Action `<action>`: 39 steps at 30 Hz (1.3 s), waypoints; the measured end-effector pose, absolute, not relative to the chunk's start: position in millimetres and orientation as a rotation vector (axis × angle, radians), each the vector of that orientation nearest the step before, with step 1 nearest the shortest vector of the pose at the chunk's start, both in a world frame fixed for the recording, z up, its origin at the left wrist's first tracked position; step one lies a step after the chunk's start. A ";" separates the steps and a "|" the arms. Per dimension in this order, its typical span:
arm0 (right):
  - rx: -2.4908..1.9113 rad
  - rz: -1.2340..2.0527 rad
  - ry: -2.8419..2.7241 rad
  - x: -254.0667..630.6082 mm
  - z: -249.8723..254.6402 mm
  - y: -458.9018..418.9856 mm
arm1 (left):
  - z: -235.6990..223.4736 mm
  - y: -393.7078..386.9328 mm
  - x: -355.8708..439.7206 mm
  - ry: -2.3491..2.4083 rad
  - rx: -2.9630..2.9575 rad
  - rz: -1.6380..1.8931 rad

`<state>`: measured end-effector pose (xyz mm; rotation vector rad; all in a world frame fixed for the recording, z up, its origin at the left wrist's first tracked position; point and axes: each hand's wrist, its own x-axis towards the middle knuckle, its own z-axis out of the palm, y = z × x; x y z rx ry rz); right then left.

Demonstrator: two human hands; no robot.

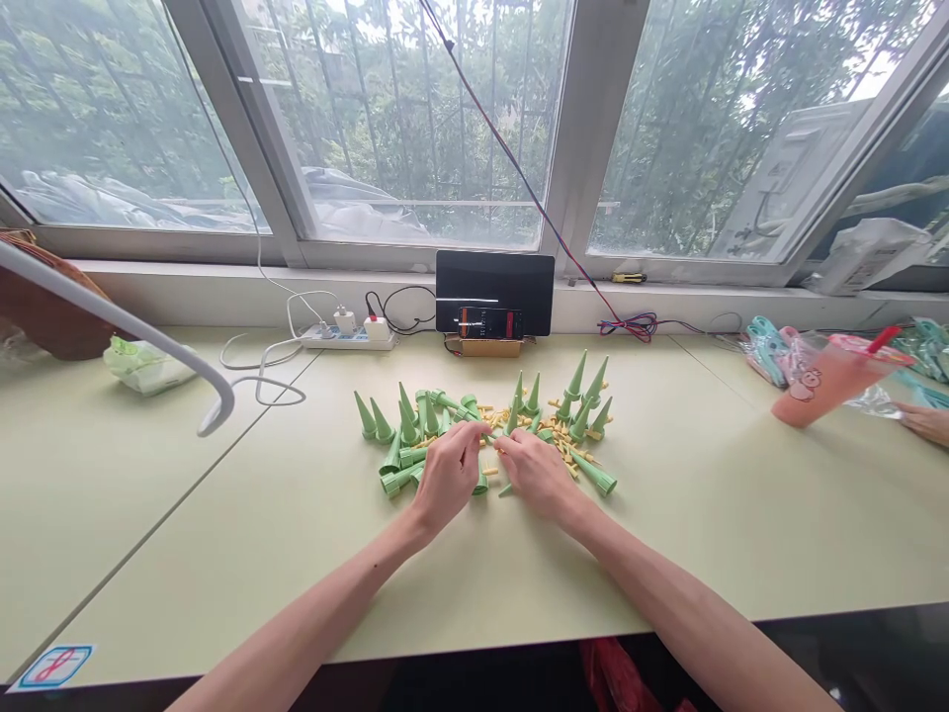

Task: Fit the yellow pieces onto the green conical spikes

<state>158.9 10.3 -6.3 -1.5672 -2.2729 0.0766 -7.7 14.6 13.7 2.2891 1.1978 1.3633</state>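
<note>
My left hand (451,463) and my right hand (535,471) meet over a heap of small plastic parts, fingers pinched. A sliver of green shows between their fingertips, but what each hand grips is too small and covered to make out. Around them lie hollow green plastic cone spikes (594,473), some on their sides. Several more green spikes (577,376) stand upright on their bases, to the left and right. Small yellow plastic pegs (566,450) lie scattered between and behind the hands. A pale green tip (506,489) pokes out beneath my right hand.
A dark tablet (495,277) and a phone (489,322) lean at the back. To the left are a power strip (348,341) and a white curved arm (215,396). A drink cup (822,381) stands right, near another person's hand (925,423).
</note>
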 end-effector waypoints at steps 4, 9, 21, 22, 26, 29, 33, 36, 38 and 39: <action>-1.506 0.130 -2.211 159.1 -3.7 8.0 | 14.4 12.6 -6.3 1.263 2.220 1.335; -1.307 0.265 -1.970 157.9 -2.6 6.7 | 10.3 13.9 -7.0 1.208 2.244 1.354; -1.177 0.497 -1.618 155.5 8.7 1.9 | 9.1 11.8 -4.1 1.085 2.225 1.256; -1.177 0.508 -1.612 155.4 9.2 1.7 | 8.8 11.7 -4.1 1.081 2.226 1.249; -1.167 0.533 -1.610 154.6 10.0 1.2 | 8.1 14.0 -4.2 1.068 2.212 1.255; -1.166 0.535 -1.608 153.9 10.6 0.8 | 8.2 16.1 -4.8 1.068 2.209 1.272; -1.160 0.545 -1.609 153.5 11.9 0.0 | 8.2 16.6 -5.6 1.069 2.217 1.285; -1.150 0.564 -1.607 153.6 12.4 -0.9 | 8.4 15.5 -5.5 1.080 2.209 1.289; -1.139 0.581 -1.606 153.5 12.4 -1.5 | 8.6 14.9 -5.3 1.089 2.191 1.300; -1.131 0.589 -1.607 153.5 12.4 -1.8 | 8.8 14.8 -5.1 1.092 2.180 1.308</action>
